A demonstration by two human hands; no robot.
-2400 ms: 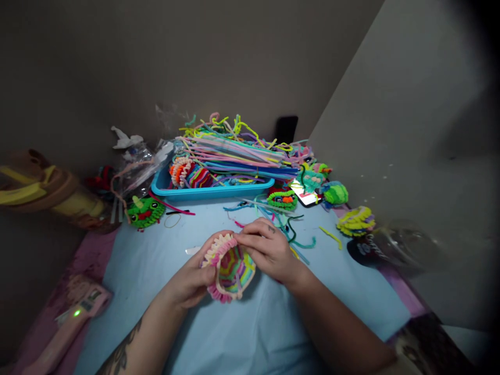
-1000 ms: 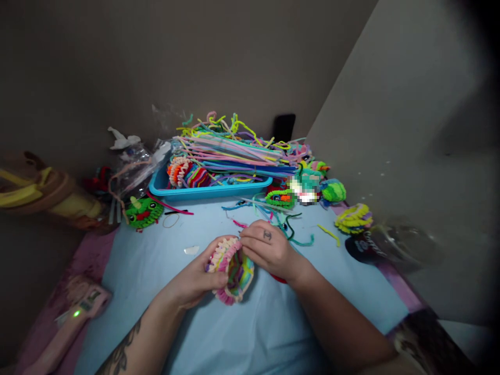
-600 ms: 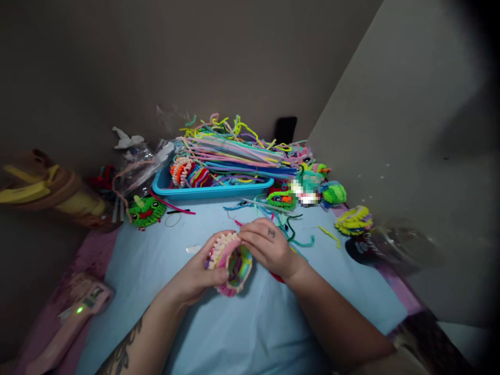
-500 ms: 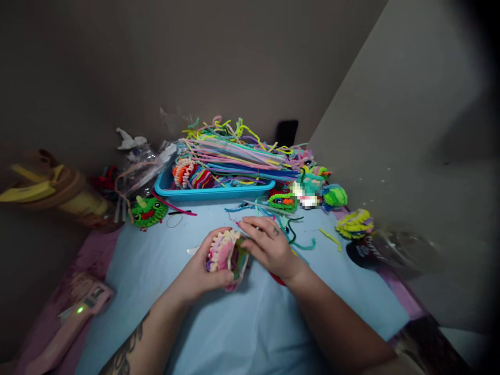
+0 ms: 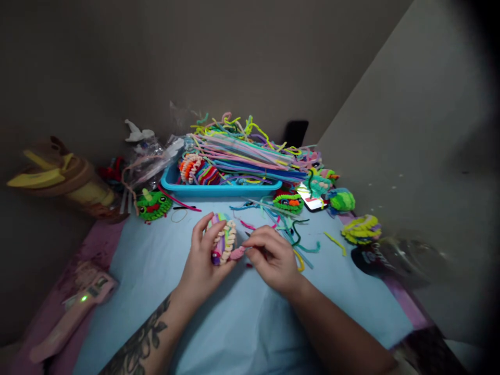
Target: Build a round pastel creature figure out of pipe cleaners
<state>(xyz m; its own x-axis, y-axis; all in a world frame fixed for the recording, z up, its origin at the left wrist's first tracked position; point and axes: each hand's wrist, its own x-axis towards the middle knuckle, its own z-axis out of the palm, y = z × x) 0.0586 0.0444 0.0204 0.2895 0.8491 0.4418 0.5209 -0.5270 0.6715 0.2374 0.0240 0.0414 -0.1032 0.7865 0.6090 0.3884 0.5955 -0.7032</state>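
Note:
My left hand is wrapped round a small pipe-cleaner figure with a cream curled edge and pastel stripes. A purple and magenta spot with a bead-like eye shows low on its near side. From its right side sticks out a fuzzy pink tongue-like piece. My right hand pinches the outer end of that piece between thumb and fingers. A small dark tip shows by the right fingers; I cannot make out what it belongs to.
A blue tray heaped with pipe cleaners stands at the back. Green figures and loose stems lie around. A phone and a yellow figure are right, a pink glue gun left, and a tipped clear cup far right.
The figure has turned in my left hand, so its striped outside now faces me. My right hand has moved slightly down and now pinches the pink piece. The view has shifted a little.

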